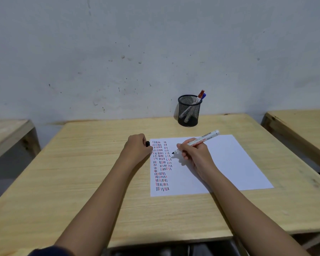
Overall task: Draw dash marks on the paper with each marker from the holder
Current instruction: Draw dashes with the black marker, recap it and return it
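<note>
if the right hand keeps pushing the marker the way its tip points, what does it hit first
Probably the paper just beside the dash marks; the marker in the right hand points down-left, its height above the paper unclear.

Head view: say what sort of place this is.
Probably a plain classroom or study room: a light wooden desk with similar desks on either side, a scuffed bare grey wall, and a black mesh pen holder beside a white paper sheet.

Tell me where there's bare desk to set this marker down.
Bare: desk left of the left hand, and the front strip below the paper. Crowded: between paper and mesh holder, around the right hand.
</note>
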`<state>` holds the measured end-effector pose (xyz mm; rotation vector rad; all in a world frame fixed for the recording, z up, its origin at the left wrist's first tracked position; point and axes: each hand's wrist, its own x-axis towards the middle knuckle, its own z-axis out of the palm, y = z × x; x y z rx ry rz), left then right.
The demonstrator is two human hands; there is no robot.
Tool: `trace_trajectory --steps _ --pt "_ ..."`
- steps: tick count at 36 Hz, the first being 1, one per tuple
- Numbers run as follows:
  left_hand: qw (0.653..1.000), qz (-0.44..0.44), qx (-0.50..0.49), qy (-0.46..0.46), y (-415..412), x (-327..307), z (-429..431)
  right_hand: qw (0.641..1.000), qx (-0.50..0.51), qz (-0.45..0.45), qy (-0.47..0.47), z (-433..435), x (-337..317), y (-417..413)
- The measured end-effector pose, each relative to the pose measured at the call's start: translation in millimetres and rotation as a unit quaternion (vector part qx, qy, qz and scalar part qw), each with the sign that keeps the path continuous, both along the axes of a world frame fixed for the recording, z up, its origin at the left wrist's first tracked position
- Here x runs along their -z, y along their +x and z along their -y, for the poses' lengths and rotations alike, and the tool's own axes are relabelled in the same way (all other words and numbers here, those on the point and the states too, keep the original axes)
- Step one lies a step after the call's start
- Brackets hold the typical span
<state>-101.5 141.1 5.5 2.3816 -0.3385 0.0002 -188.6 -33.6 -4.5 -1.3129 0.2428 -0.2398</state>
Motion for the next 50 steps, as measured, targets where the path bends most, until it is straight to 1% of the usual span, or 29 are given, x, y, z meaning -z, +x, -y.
trace_trajectory --steps 9,11,13,15,17,20,25,29,37,50 --pt "1.0 0.014 0.002 0.019 -13 1 -7 1.0 0.01 0.01 -0.013 -1 -4 -4" --pt "0.999 0.022 0.015 0.02 -25 0 -10 1.0 0.012 0.007 -0.022 -1 -7 -6" --pt "0.999 0.018 0.042 0.026 -37 2 -17 0.999 0.015 -0.004 -0.05 0 -12 -7" --pt "0.995 0.017 0.074 0.062 -47 8 -26 0.996 0.019 -0.007 -0.082 0 -15 -10" --pt "0.988 0.004 0.099 0.121 -52 16 -34 0.995 0.025 -0.008 -0.101 -1 -18 -12" --pt "0.975 -0.012 0.112 0.191 -59 24 -39 0.991 0.037 -0.017 -0.126 -6 -17 -17" --pt "0.964 0.007 0.114 0.238 -63 30 -39 0.992 0.054 -0.018 -0.114 -22 -2 -23" --pt "0.962 0.023 0.107 0.249 -64 32 -39 0.994 0.053 -0.006 -0.092 -25 5 -20" --pt "0.963 0.023 0.102 0.25 -64 34 -38 0.995 0.032 0.004 -0.09 -30 6 -22" --pt "0.964 0.028 0.098 0.244 -66 34 -38 0.991 0.03 -0.003 -0.127 -32 1 -25"
